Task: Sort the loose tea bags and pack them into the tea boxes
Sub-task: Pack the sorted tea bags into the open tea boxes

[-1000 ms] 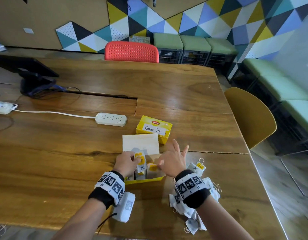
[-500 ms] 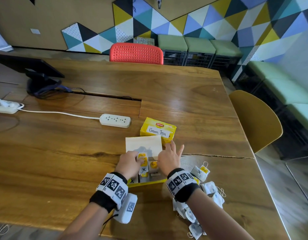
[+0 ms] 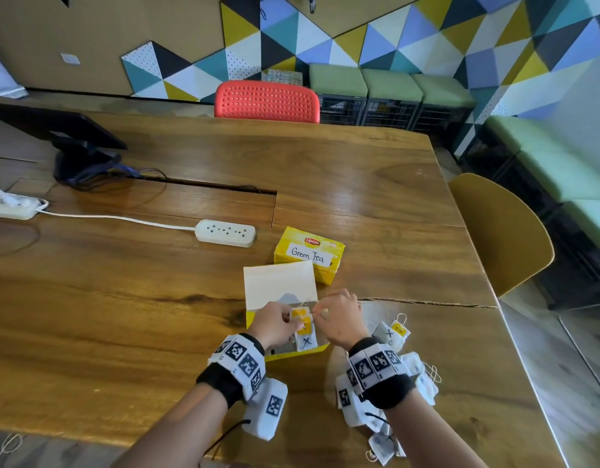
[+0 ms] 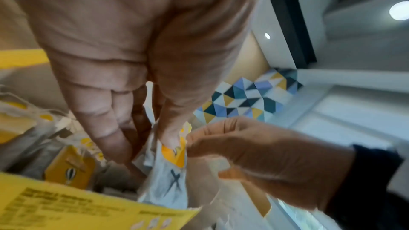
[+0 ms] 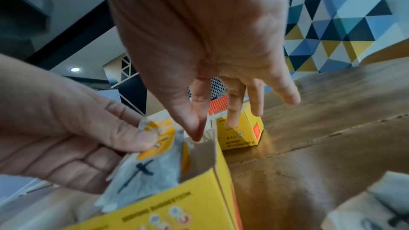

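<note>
1. Yellow tea boxes: two; open box at 6 o'clock on the worktop, closed Green Tea box at 12 o'clock of it.
2. Left hand grip pinches X-marked tea bag inside the open box.
3. Right hand, spread earlier, now pinches its string.

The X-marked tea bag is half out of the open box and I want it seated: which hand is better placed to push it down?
Probably the left hand: its thumb and fingers already pinch the X-marked tea bag by its yellow tag, directly over the open box. The right hand only pinches at the string beside it.
</note>
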